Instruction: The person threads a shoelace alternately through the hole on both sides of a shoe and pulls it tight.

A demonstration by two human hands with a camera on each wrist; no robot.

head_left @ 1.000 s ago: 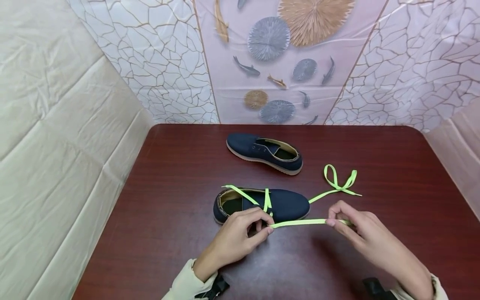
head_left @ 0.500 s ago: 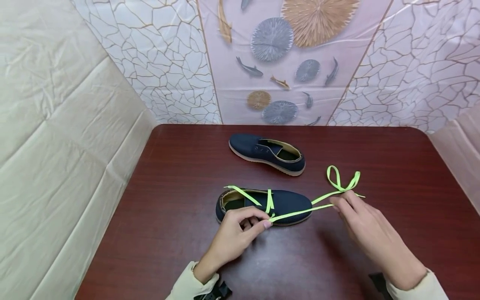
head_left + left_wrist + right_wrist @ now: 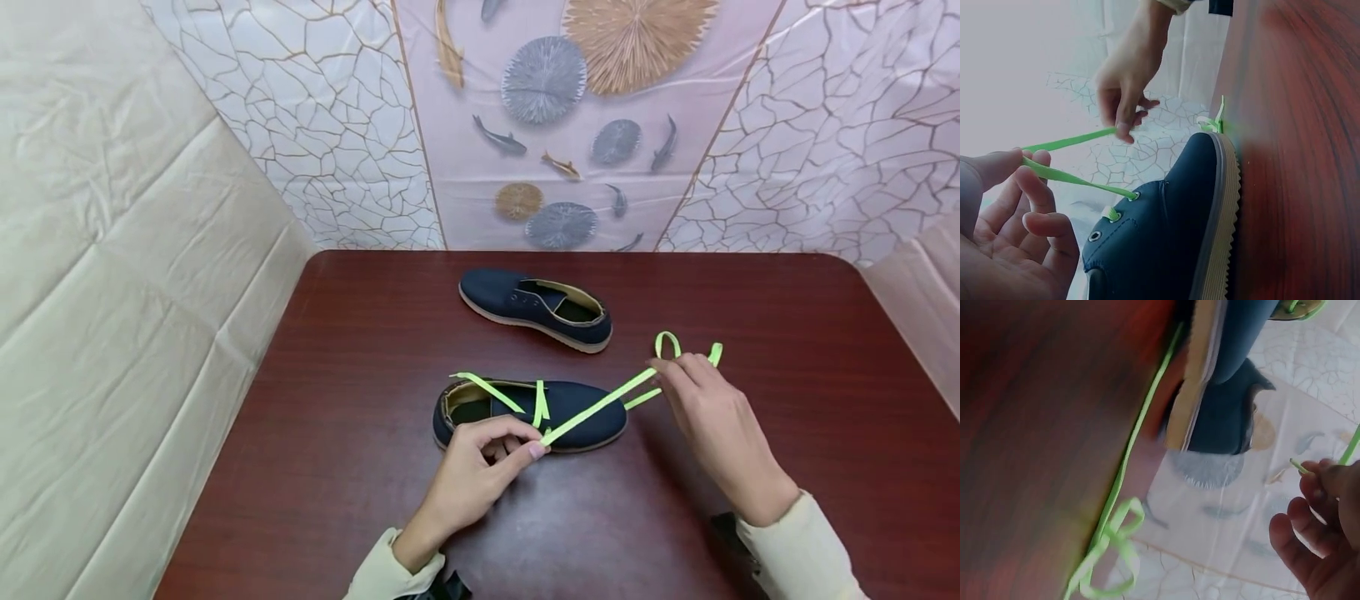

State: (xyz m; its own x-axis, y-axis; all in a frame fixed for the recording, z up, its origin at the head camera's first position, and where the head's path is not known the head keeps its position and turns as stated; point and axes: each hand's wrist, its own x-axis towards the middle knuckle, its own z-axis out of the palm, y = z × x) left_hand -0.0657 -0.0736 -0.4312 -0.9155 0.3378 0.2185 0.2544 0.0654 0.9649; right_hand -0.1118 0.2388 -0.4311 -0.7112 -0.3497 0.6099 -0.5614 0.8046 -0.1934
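One green lace (image 3: 598,407) stretches between left grip (image 3: 478,473) and right grip (image 3: 716,433), both pinching it.

- Low navy shoe, near (image 3: 588,408): smooth, matt upper, cloth or leather unclear from here
- Its tan ridged sole (image 3: 1225,215): rubbery, rough-edged
- Round eyelet (image 3: 1095,236): metallic
- Flat neon-green lace (image 3: 600,406): matt cloth
- Red-brown table (image 3: 337,375): wood-grained, smooth, softly glossy
- Cream sheet, left (image 3: 150,292): creased matt cloth
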